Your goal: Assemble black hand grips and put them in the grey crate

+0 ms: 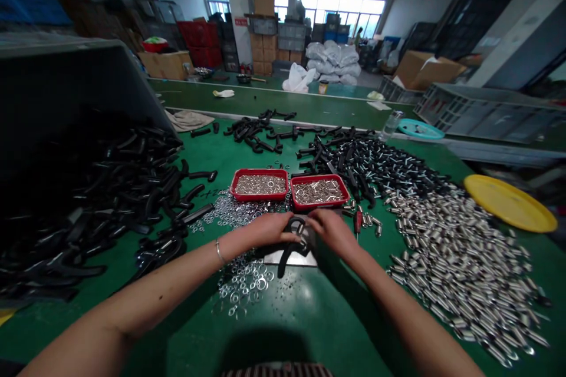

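My left hand (275, 228) is closed round a black curved handle part (288, 256), which hangs over a flat metal plate (272, 258). A small silver spring-like piece shows inside the part's curved end. Just to the right, my right hand (326, 225) has its fingers pressed together at the part's upper edge; what they pinch is too small to name. Directly beyond my hands stand two red trays, the left one (260, 195) with small metal pieces and the right one (319, 205) with small pins. Loose silver rings (247, 285) lie left of the plate.
Black handles (154, 200) heap at left by a grey bin (88, 44). At right are silver cylinders (460, 253), black-headed bolts (389, 162) and a yellow lid (508, 203). A red-handled screwdriver (358, 221) lies near my right wrist. A person stands far back.
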`<action>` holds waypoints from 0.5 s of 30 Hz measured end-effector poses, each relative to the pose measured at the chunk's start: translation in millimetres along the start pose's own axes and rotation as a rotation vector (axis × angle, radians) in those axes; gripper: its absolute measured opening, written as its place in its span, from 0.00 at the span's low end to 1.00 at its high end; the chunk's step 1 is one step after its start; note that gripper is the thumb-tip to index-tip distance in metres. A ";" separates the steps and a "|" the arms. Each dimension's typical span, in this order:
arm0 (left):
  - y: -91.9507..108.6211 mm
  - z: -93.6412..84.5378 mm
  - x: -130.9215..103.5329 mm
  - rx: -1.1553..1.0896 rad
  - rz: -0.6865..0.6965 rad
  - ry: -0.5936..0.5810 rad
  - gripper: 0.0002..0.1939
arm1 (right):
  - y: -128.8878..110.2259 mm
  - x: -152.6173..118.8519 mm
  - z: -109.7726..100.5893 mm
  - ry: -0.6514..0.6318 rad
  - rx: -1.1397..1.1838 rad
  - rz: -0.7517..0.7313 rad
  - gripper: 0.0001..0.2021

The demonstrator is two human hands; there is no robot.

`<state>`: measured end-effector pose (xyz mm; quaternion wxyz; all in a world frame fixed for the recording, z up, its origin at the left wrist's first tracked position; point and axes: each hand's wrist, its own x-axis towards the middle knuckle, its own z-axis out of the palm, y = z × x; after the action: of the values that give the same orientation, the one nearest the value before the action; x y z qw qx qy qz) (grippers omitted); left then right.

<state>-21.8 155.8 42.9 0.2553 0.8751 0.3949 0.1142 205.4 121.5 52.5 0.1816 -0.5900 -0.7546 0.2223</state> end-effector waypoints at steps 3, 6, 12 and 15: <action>-6.5 -20.8 37.3 0.219 0.073 0.067 0.15 | 26.3 46.3 -25.7 0.149 -0.297 -0.031 0.11; -0.3 -35.1 79.4 0.446 0.081 0.086 0.08 | 38.3 81.1 -29.0 0.148 -0.430 -0.044 0.10; -0.5 -20.7 135.8 0.504 0.025 0.029 0.05 | 34.6 112.6 -4.7 0.093 -0.431 -0.028 0.07; -9.3 -3.3 136.5 0.480 0.024 0.062 0.08 | 38.2 111.8 2.9 0.115 -0.383 -0.028 0.09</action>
<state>61.4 264.5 40.4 0.0263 0.9113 0.4082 0.0470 208.2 237.5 30.4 0.1119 -0.6149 -0.7797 0.0380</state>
